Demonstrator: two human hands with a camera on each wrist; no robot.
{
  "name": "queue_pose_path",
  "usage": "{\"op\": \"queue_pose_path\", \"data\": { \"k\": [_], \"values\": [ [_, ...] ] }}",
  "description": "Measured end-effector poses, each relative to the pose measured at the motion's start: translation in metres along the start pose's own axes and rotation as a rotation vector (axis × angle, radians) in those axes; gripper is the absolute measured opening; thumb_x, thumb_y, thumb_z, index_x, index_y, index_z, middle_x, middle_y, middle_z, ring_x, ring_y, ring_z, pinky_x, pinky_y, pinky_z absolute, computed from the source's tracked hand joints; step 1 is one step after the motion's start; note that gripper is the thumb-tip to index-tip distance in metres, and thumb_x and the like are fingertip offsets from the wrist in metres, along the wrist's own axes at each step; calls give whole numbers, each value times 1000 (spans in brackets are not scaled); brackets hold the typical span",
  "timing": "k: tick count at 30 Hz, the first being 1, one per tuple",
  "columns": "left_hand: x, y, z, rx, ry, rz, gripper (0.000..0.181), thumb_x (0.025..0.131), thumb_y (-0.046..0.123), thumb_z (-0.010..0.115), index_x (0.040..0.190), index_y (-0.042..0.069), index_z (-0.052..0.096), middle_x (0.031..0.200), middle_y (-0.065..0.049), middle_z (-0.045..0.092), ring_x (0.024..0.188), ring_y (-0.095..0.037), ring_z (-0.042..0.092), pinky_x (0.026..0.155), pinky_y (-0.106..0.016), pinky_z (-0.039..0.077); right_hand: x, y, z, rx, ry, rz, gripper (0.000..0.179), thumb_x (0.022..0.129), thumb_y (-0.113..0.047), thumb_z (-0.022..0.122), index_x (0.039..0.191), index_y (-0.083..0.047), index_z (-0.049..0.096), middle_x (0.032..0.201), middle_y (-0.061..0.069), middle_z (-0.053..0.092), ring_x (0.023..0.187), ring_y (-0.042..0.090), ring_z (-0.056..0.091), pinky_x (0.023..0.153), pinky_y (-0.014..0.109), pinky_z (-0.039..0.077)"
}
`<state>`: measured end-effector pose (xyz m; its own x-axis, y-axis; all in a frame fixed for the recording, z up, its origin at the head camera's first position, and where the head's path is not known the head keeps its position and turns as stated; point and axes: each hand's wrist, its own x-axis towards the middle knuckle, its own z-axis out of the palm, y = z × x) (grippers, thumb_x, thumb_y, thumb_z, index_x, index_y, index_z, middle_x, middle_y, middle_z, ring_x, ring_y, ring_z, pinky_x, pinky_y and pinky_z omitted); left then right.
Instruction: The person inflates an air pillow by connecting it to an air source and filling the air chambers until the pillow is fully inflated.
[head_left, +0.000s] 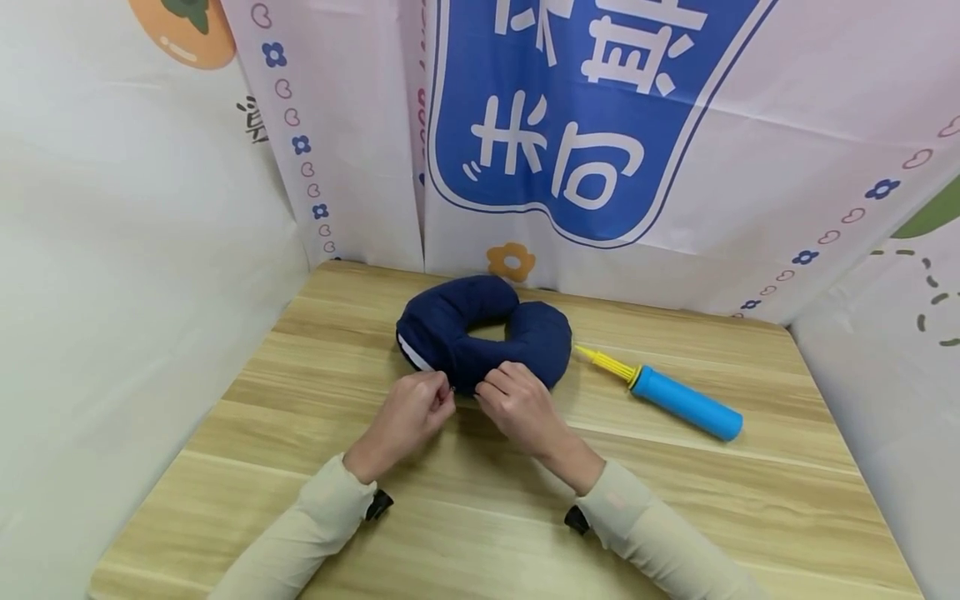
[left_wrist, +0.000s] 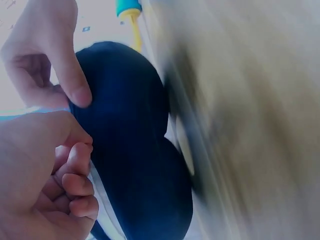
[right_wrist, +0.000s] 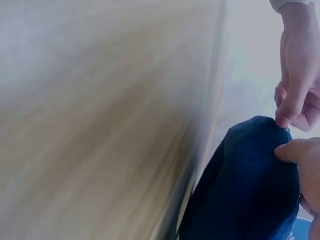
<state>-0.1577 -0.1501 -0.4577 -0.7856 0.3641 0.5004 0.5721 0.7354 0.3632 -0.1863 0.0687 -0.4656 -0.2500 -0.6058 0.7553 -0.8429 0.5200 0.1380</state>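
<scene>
A navy U-shaped neck pillow (head_left: 540, 342) lies on the wooden table, the gap of its U toward the back wall. Along its near left edge the zipper seam gapes, and a white strip (head_left: 414, 353) shows inside. At the near edge my left hand (head_left: 411, 410) pinches the zipper pull, a tiny shiny bit mostly hidden by the fingertips. Just to the right, my right hand (head_left: 525, 410) pinches the fabric at the same edge, thumb on the cover in the right wrist view. Both hands also show close together in the left wrist view, beside the pillow's navy side (left_wrist: 125, 115).
A blue hand pump (head_left: 686, 402) with a yellow nozzle (head_left: 606, 362) lies right of the pillow, its tip close to the pillow's side. Printed white sheets (head_left: 360, 125) hang behind and beside the wooden table (head_left: 247, 433).
</scene>
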Motion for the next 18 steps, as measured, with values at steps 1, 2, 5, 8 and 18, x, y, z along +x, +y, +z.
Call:
{"op": "queue_pose_path", "data": {
  "k": [1, 2, 5, 8, 18],
  "values": [
    [0, -1, -2, 2, 13, 6, 27, 85, -1, 75, 71, 13, 57, 64, 5, 50, 59, -4, 46, 54, -18, 39, 0, 1, -2, 7, 7, 2, 9, 86, -3, 84, 85, -7, 75, 83, 2, 69, 79, 18, 60, 74, 30, 53],
    [0, -3, -3, 5, 25, 11, 27, 85, -2, 75, 71, 12, 57, 64, 5, 51, 59, -4, 46, 54, -18, 39, 0, 2, -4, 17, 12, 5, 10, 86, -4, 84, 85, -7, 75, 83, 2, 69, 79, 18, 60, 74, 30, 53],
    [-2, -9, -8, 8, 62, 14, 27, 85, -4, 75, 72, 11, 57, 64, 4, 52, 59, -5, 45, 54, -19, 39, -2, 6, -10, 36, 18, 17, 11, 85, -4, 85, 85, -8, 75, 83, 1, 70, 79, 18, 61, 75, 30, 54],
    [-5, -16, -9, -7, 85, -1, 26, 85, -5, 75, 73, 11, 59, 65, 3, 55, 59, -5, 48, 54, -19, 41, -6, 8, -18, 41, 1, 50, 13, 84, -4, 87, 84, -8, 75, 83, 1, 70, 79, 18, 61, 75, 31, 54],
    [-10, -15, 0, -145, 127, 65, 25, 85, -5, 78, 76, 12, 62, 67, 2, 59, 60, -4, 52, 54, -15, 43, -3, -4, -17, -4, -1, 39, 28, 78, -16, 94, 97, -6, 75, 94, 5, 69, 86, 20, 62, 81, 33, 57]
  ]
}}
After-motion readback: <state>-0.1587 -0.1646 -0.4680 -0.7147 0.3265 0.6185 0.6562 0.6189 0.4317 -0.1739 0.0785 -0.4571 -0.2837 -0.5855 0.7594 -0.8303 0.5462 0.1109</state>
